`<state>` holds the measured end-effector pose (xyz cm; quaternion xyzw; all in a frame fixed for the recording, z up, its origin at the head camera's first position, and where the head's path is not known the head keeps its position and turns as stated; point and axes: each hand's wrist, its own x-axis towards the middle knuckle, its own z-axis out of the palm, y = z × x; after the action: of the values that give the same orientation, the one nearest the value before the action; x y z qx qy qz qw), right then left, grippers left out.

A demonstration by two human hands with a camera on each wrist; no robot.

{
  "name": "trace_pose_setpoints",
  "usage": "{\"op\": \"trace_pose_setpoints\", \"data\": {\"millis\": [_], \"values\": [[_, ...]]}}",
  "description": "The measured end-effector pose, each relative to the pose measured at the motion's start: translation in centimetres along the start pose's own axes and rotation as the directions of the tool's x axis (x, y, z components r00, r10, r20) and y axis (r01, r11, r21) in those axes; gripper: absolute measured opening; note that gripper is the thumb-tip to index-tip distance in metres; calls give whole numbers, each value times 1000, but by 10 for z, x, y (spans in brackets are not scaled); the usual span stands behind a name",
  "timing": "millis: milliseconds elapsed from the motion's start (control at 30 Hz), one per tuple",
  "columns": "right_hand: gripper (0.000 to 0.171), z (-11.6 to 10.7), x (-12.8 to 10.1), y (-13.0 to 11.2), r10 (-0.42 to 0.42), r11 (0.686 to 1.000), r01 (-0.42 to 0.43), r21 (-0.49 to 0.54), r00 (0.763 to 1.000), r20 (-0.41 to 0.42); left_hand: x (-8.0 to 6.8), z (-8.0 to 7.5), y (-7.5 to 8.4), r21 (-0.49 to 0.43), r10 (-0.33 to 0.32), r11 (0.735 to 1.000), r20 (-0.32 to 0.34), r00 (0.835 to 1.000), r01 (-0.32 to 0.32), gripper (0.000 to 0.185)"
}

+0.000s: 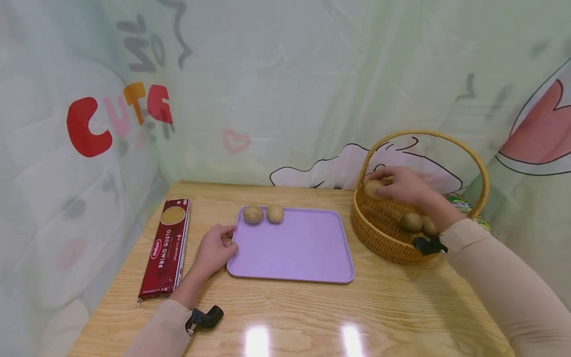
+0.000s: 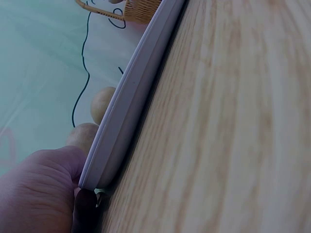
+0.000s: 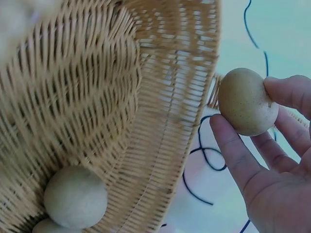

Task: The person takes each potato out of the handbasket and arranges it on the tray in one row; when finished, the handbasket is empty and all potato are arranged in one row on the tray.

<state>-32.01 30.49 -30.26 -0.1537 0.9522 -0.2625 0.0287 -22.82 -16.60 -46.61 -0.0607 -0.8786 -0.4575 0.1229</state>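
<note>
Potato (image 1: 373, 190), round and light brown with tiny dark specks, is held up in the right hand (image 1: 403, 186). The fingers (image 3: 238, 155) of that hand pinch it, with the thumb on one side. It is near the far left rim of a woven basket (image 1: 382, 242), under the tall round handle (image 1: 446, 136). Two more potatoes (image 1: 411, 222) lie close together in the basket, on its right side.

Left of the basket is a flat purple tray (image 1: 294, 248). Two potatoes (image 1: 275, 214) sit side by side in its far left corner. The left hand (image 1: 216, 250) is at the left edge of the tray and touches it. Its fingers are a bit bent, but I cannot tell if they grip the edge.

Farther left lies a long red pack of spaghetti (image 1: 167, 248). Part of a green pack (image 1: 459, 202) peeks out behind the basket on the right. A small black gadget (image 1: 205, 317) is on the left wrist, and another (image 1: 429, 245) is on the right. All this is on a light wood bench (image 1: 401, 317). Behind it hangs a pale green curtain (image 1: 267, 74) with big bright letters (image 1: 89, 126) on the left.
</note>
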Motion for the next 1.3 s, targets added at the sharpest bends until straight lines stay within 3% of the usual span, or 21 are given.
{"op": "trace_pose_setpoints", "data": {"millis": [433,933,1300], "values": [[41,23,15,-38,-62,996,62,64,998,-2,0,-3,-3,14,7,1000,-13,1000,-7,49],[42,71,42,-69,-129,976,118,182,990,51,0,-1,-7,32,7,999,-9,1000,-6,48],[40,112,56,-76,-105,955,91,281,994,36,3,2,-5,29,35,999,-20,999,-35,48]]}}
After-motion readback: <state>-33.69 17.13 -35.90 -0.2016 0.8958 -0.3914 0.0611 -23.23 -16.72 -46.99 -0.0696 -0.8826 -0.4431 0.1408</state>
